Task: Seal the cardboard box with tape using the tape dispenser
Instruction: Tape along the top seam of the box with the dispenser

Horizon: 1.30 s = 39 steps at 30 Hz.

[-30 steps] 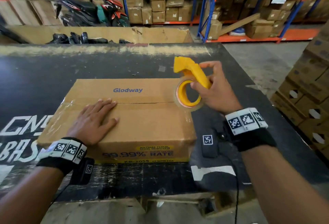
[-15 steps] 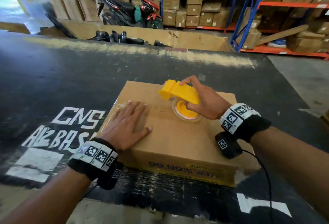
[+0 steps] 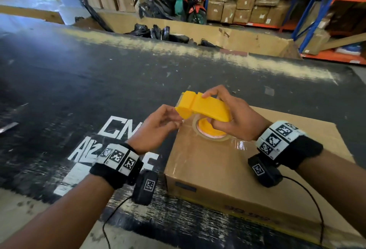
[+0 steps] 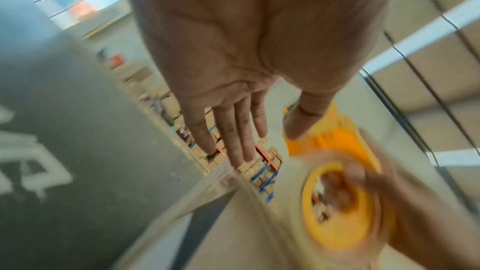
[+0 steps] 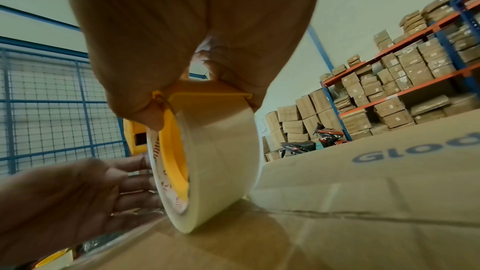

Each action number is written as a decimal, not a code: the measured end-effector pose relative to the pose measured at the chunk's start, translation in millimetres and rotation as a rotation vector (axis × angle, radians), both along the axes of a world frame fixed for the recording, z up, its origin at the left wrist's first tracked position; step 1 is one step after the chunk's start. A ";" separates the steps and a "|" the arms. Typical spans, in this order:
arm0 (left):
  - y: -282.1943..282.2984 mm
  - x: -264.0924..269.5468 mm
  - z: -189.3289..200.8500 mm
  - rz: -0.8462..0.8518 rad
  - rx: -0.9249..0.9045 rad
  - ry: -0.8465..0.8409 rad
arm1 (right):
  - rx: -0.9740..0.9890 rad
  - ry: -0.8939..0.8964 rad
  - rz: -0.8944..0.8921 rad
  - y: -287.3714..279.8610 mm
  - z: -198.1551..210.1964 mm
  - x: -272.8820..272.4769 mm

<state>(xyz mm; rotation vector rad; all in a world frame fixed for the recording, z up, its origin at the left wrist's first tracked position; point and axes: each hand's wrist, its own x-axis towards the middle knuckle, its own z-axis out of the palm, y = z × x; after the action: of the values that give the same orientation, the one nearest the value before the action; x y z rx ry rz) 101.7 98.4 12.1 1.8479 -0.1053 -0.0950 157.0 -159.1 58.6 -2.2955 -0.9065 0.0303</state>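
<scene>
A brown cardboard box (image 3: pixel 257 173) lies on the black table (image 3: pixel 99 82), with clear tape shining over its left end. My right hand (image 3: pixel 213 111) grips the yellow tape dispenser (image 3: pixel 202 106) by its handle. The clear tape roll (image 3: pixel 210 136) rests on the box top near the left edge. My left hand (image 3: pixel 170 119) is at the dispenser's front end, beside the cutter. In the left wrist view its fingers (image 4: pixel 233 141) are straight and the thumb lies against the dispenser (image 4: pixel 335 139). The right wrist view shows the roll (image 5: pixel 221 161) touching the box (image 5: pixel 363 192).
White painted letters (image 3: pixel 118 130) mark the table left of the box. Behind the table stands a long open carton (image 3: pixel 237 37) with black bags. Beyond it are parked motorbikes (image 3: pixel 168 1) and blue-orange shelves (image 3: pixel 297 11) stacked with boxes. Cables hang from both wrist units.
My left hand has lifted off the box top and come up to the dispenser's front end. My right hand has carried the dispenser leftward to the box's left end.
</scene>
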 end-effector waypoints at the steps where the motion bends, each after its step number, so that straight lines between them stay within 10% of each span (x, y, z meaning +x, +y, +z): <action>1: 2.1 3.6 3.6 0.039 -0.124 0.065 | -0.008 0.000 -0.004 -0.8 -1.4 -0.3; 10: 6.9 33.6 16.2 0.041 -0.568 0.307 | -0.037 0.022 -0.038 1.8 2.2 -7.6; 29: 31.0 42.8 -31.8 0.138 -0.372 0.373 | -0.435 0.001 0.084 -22.0 33.8 0.1; 36: 12.6 41.0 -42.9 0.027 0.455 0.179 | -0.458 0.006 0.112 -16.8 32.2 5.6; 39: 18.4 30.0 -34.0 -0.004 0.527 -0.037 | -0.458 0.005 0.117 -16.7 30.4 4.2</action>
<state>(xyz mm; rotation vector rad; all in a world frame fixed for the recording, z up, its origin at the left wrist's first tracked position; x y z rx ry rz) 131.7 116.8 -21.9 2.3764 -0.1176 -0.0977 161.2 -175.8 89.0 -2.6502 -1.1221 0.3245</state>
